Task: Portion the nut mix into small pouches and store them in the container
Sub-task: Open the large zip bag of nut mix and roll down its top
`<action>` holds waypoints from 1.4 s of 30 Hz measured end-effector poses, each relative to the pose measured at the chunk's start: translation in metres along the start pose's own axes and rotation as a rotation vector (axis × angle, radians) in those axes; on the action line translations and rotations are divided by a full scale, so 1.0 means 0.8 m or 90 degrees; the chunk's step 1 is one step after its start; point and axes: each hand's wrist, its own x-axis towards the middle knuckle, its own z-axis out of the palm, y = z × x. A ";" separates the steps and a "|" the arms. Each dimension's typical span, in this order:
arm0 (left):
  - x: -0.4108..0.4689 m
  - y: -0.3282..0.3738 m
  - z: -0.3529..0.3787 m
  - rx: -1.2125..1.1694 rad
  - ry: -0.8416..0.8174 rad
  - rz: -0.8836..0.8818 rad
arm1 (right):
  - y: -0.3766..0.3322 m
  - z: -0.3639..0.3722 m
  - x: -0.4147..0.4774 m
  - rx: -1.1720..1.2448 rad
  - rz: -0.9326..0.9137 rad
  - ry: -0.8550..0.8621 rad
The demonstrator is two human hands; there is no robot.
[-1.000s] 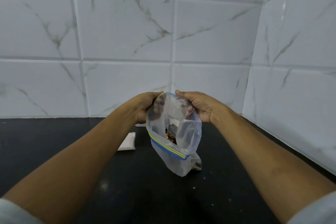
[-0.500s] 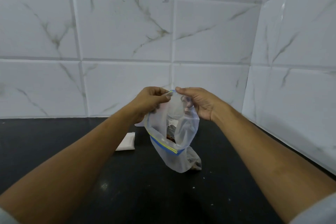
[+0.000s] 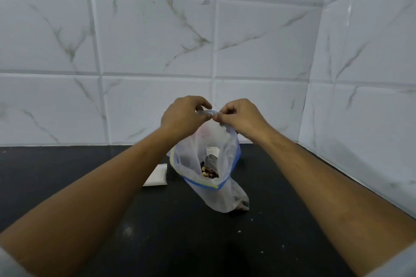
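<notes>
Hands meeting above a clear zip bag (image 3: 217,197) on a black counter (image 3: 67,175), seen from head height along both bare forearms; left hand (image 3: 184,117) and right hand (image 3: 242,119) almost knuckle to knuckle, fingertips of each curled together and pinched on the far rim of the bag's mouth; thumbs mostly hidden; near rim, edged by a blue and yellow zip strip (image 3: 202,183), sagging open toward the viewer; nut mix (image 3: 209,172) low inside the bag, pale and dark red pieces; bottom of the bag resting on the counter, upper part lifted by the two pinches; small white pouch (image 3: 156,176) lying flat on the counter just beside the bag, on its left; white marbled tiles (image 3: 157,40) behind. Likely step: opening and steadying the mouth ahead of portioning. For a clean job: grip the stiff zip strip rather than the thin film, to avoid tearing; slide the two pinches apart along the rim to widen the mouth; leave the bottom on the counter to keep weight off the fingers; avoid tipping toward the sagging near edge, a likely spill point; bring the pouch close before scooping or pouring.
</notes>
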 end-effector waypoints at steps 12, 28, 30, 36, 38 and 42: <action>0.027 0.000 -0.049 -0.088 0.017 -0.216 | -0.027 -0.043 -0.023 -0.153 0.143 -0.213; 0.006 -0.013 -0.082 -0.127 -0.068 -0.293 | -0.018 -0.072 -0.019 -0.001 0.281 -0.036; 0.003 -0.019 -0.089 -0.110 -0.087 -0.311 | -0.011 -0.075 -0.019 -0.042 0.253 -0.002; 0.009 -0.029 -0.113 -0.124 -0.158 -0.379 | -0.018 -0.093 -0.014 -0.121 0.241 0.002; 0.011 -0.024 -0.115 -0.128 -0.162 -0.400 | -0.024 -0.098 -0.008 -0.145 0.219 0.017; 0.011 -0.018 -0.109 -0.191 -0.139 -0.421 | -0.031 -0.101 -0.007 -0.218 0.193 -0.026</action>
